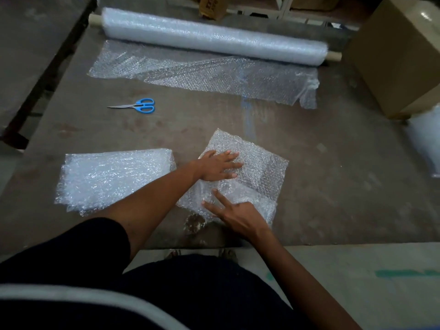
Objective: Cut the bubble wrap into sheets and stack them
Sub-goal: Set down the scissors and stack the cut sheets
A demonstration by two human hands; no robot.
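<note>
Your left hand (217, 166) lies flat with straight, spread fingers on the cut sheet (240, 177) of bubble wrap, which sits near the front edge of the counter (333, 167), a little right of its middle and turned at an angle. Your right hand (234, 216) presses the near part of the same sheet with straight fingers; neither hand holds anything. The sheet looks partly folded or doubled at its near side, so first smooth it flat from the middle outward, with both palms low and light, so that the bubbles do not burst.

The stack (114, 177) of finished sheets is just beside it, toward the front left corner. I think the step now is to move this sheet there. Turn it first so that its edges run parallel with the stack, then slide or lift it by two corners and lay it down edge to edge.

The scissors (138, 106) rest closed further back on the left, and the roll (214, 38) lies along the back edge with its loose end (207, 75) spread toward you, ready for the next cut.
</note>
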